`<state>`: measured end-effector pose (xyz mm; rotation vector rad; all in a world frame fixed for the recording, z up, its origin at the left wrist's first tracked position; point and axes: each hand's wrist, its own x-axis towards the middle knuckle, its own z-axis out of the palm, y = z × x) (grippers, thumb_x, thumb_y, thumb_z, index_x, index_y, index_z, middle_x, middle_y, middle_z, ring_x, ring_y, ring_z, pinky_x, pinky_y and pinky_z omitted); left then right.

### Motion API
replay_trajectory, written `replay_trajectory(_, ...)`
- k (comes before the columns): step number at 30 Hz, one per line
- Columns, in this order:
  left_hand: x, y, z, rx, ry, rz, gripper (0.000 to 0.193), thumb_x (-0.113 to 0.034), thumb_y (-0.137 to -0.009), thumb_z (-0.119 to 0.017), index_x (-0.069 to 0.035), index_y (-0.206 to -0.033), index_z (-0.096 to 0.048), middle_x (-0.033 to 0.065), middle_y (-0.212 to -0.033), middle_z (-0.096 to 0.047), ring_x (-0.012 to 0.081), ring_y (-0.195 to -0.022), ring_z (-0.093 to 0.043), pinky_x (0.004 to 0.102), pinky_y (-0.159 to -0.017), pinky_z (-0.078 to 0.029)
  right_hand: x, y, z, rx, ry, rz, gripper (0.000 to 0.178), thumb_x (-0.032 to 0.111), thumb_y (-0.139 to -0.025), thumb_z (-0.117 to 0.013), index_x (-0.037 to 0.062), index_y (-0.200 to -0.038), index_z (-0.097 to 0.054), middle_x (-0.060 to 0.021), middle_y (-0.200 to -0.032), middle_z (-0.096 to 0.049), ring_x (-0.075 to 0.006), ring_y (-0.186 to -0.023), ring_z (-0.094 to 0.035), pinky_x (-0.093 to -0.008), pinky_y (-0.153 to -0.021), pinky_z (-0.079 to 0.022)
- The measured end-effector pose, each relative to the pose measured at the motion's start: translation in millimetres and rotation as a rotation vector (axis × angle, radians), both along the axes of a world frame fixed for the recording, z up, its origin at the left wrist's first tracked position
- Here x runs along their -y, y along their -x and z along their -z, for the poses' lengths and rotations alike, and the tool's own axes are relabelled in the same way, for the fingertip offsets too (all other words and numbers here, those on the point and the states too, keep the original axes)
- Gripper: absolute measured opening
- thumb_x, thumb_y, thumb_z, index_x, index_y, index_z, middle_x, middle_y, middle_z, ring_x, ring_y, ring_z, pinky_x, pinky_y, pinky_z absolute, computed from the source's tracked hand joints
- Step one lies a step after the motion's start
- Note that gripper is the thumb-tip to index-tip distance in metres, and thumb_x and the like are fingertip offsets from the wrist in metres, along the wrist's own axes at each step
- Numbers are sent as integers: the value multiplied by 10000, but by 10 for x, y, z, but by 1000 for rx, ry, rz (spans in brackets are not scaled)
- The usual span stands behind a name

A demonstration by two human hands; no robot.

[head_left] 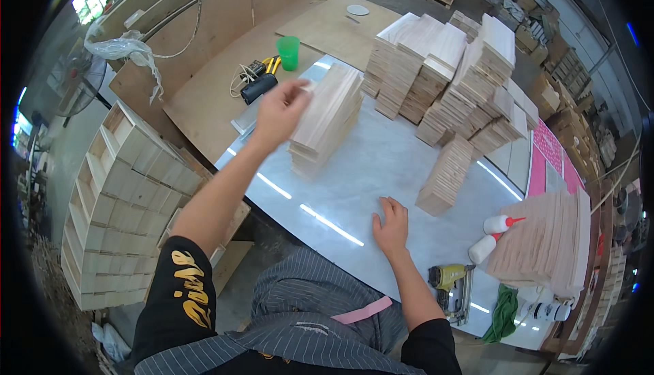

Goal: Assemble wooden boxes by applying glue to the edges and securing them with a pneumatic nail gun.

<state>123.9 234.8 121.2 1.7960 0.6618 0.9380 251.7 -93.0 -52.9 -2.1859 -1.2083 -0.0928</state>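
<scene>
My left hand (pixel 281 113) is raised at the left edge of a stack of thin pale wooden boards (pixel 330 106), its fingers curled together near the top board. Whatever sits between those fingertips, if anything, is too small and smeared to make out. Flat on the shiny grey-white table top (pixel 347 184) lies my right hand (pixel 392 226), fingers stretched out and holding nothing. A short block of stacked wooden slats (pixel 446 174) stands a little to its right. Farther back, several taller stacks of wooden pieces (pixel 436 61) crowd together.
Two white glue bottles with red tips (pixel 496 225) lean by a big wood stack (pixel 545 239) at right. A yellow-green nail gun (pixel 449 277) and green cloth (pixel 503 314) lie near the front edge. A green cup (pixel 288 53) stands far left; wooden boxes (pixel 129 205) are piled left.
</scene>
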Motion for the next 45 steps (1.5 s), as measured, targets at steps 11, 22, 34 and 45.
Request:
replay_trajectory(11,-713,-177,573,-419,701,244,956,-794,-951,-305,-85,-1593,-273,239,-1571,-359,381,-1450,-358,484,-1191,-276,-1028,-39,-351,-784,-205,114,552,401,-1008,-608,105,-1464,-516,-138,-1525,-448,-329,-1388,-396,-514,-1088,-368)
replay_trajectory(22,-435,-536,862,-159,1046,632,1062,-877,-891,-252,-57,-1556,-369,151,-1554,-436,263,-1420,-439,361,-1170,-362,-2424,22,-625,-1639,-555,37,835,691,-1007,-365,71,-1564,-306,-131,-1496,-473,-242,-1339,-510,-375,-1130,-427)
replay_trajectory(34,-535,-588,1095,-173,1128,619,948,-808,-944,-267,-77,-1524,-435,104,-1418,-593,215,-1254,-602,381,-1088,-460,-2517,44,192,-1260,-623,-157,712,586,-1063,-344,118,-1588,-237,-145,-1525,-424,-319,-1401,-436,-434,-1160,-376)
replay_trajectory(45,-426,-157,144,-81,391,-13,622,-395,-992,-630,-39,-1472,-458,80,-1278,-576,164,-1200,-527,338,-1054,-391,-949,-1440,-1973,49,-621,552,1072,360,-820,-836,-53,-1553,-170,-277,-1553,-274,-415,-1413,-319,-498,-1158,-309)
